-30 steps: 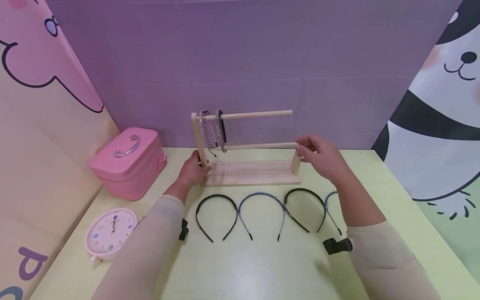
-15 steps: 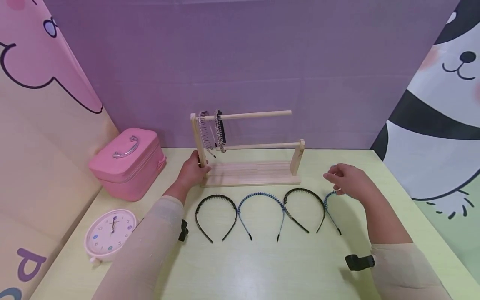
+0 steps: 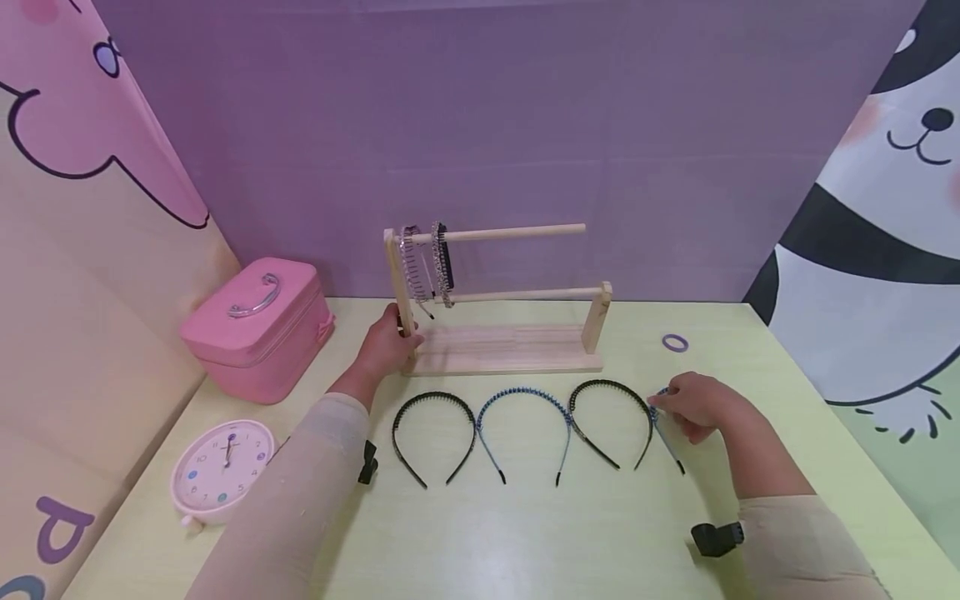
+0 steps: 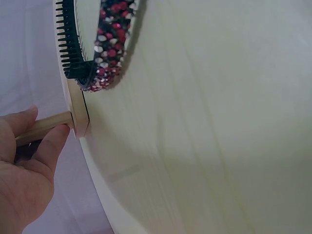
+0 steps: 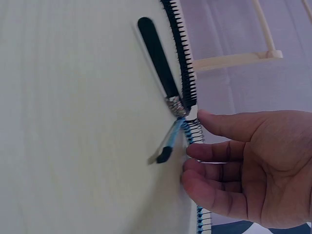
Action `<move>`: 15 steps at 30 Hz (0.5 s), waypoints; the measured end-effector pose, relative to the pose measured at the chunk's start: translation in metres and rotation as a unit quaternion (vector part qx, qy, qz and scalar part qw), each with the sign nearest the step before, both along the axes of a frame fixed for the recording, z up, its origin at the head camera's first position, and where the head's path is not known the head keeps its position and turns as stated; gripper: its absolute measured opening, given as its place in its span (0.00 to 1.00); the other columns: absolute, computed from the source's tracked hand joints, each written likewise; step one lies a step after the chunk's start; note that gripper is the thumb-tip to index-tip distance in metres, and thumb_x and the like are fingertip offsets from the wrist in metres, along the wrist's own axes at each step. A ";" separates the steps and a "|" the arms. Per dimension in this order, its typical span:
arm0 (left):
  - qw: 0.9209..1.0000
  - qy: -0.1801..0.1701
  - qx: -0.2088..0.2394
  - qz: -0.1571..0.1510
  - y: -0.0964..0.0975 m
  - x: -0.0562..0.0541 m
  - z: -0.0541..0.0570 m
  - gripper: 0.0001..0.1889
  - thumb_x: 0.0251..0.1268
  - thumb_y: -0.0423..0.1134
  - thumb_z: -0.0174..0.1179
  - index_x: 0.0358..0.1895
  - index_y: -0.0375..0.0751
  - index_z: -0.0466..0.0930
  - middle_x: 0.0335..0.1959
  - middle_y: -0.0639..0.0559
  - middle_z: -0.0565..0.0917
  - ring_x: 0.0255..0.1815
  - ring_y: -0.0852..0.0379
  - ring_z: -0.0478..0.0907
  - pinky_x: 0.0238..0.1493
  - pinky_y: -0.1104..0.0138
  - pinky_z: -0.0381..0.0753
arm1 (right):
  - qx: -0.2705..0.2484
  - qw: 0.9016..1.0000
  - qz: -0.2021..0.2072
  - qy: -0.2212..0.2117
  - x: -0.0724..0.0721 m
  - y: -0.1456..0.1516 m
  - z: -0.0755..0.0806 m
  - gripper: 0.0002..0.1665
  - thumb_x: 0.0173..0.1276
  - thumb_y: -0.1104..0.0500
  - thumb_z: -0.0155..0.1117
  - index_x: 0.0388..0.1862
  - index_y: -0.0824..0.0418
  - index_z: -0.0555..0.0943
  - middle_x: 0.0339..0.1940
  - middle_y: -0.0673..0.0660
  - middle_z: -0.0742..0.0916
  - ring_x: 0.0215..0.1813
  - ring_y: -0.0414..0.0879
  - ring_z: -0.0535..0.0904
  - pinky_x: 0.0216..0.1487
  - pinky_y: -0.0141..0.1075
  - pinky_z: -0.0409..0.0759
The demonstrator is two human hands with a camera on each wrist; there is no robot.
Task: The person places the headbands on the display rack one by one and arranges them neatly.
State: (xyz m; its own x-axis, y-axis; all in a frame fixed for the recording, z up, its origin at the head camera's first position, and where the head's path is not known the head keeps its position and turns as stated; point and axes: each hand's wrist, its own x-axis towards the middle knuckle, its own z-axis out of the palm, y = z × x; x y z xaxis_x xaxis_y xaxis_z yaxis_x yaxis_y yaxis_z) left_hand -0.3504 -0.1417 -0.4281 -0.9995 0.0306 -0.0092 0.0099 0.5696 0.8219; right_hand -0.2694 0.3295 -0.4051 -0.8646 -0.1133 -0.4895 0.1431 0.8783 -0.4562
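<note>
My left hand (image 3: 386, 342) grips the left upright of a wooden headband rack (image 3: 505, 358); in the left wrist view, thumb and fingers pinch a wooden post (image 4: 53, 122). Several headbands (image 3: 442, 262) hang at the left of the rack's rods. On the table, a row of toothed headbands runs in front: a black one (image 3: 433, 395), a blue one (image 3: 522, 391), another black one (image 3: 611, 384), and a blue one (image 3: 670, 446) at the right end. My right hand (image 3: 701, 406) reaches over that last blue headband (image 5: 195, 129), thumb and forefinger apart on either side of it.
A purple ring (image 3: 675, 342) lies on the table right of the rack. At the left stand a pink case (image 3: 255, 329) with a silver handle and a pink clock (image 3: 222, 468). A purple cloth backdrop (image 3: 480, 125) rises behind the table.
My right hand has left the rack's right end and moved right and down to the far-right blue headband, uncovering the purple ring. My left hand has stayed on the rack.
</note>
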 end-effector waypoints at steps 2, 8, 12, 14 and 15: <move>1.000 0.003 -0.001 -0.001 0.000 0.000 0.001 0.22 0.68 0.35 0.62 0.59 0.40 0.63 0.55 0.42 0.77 0.58 0.44 0.77 0.55 0.52 0.80 | 0.001 1.000 0.000 -0.001 0.000 0.001 -0.001 0.21 0.76 0.48 0.54 0.35 0.67 0.71 0.19 0.54 0.76 0.21 0.45 0.73 0.30 0.39 0.80; 1.000 0.012 -0.003 -0.003 -0.001 -0.002 -0.001 0.22 0.67 0.36 0.62 0.58 0.40 0.63 0.54 0.42 0.78 0.58 0.44 0.77 0.55 0.52 0.79 | -0.042 0.999 -0.018 -0.005 -0.001 0.005 -0.003 0.16 0.75 0.56 0.54 0.35 0.70 0.72 0.24 0.57 0.79 0.27 0.47 0.78 0.32 0.42 0.84; 1.000 0.011 -0.002 -0.004 -0.003 -0.004 -0.004 0.22 0.67 0.36 0.62 0.58 0.40 0.63 0.55 0.42 0.78 0.59 0.44 0.78 0.54 0.53 0.81 | -0.074 0.997 -0.026 -0.007 0.000 0.007 -0.003 0.13 0.74 0.59 0.53 0.35 0.71 0.73 0.27 0.60 0.81 0.28 0.48 0.81 0.33 0.44 0.85; 1.000 0.010 -0.002 -0.005 -0.003 -0.004 -0.005 0.22 0.67 0.36 0.62 0.58 0.39 0.63 0.55 0.42 0.78 0.59 0.44 0.78 0.53 0.53 0.81 | -0.079 0.996 -0.027 -0.004 0.002 0.009 -0.001 0.12 0.74 0.60 0.52 0.35 0.71 0.73 0.27 0.60 0.81 0.28 0.49 0.81 0.33 0.44 0.85; 1.000 0.010 -0.002 -0.006 -0.003 -0.004 -0.005 0.22 0.67 0.36 0.62 0.58 0.39 0.63 0.55 0.41 0.78 0.59 0.44 0.78 0.53 0.53 0.81 | -0.083 0.996 -0.028 -0.002 0.003 0.009 0.000 0.12 0.74 0.60 0.52 0.36 0.70 0.73 0.28 0.61 0.81 0.29 0.49 0.81 0.33 0.44 0.85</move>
State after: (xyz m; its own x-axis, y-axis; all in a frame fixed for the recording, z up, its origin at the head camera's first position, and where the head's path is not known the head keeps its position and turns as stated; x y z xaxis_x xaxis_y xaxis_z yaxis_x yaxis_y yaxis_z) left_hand -0.3546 -0.1446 -0.4329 -0.9991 0.0418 0.0102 0.0323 0.5720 0.8196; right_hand -0.2666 0.3386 -0.4050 -0.8699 -0.1446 -0.4716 0.1917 0.7819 -0.5933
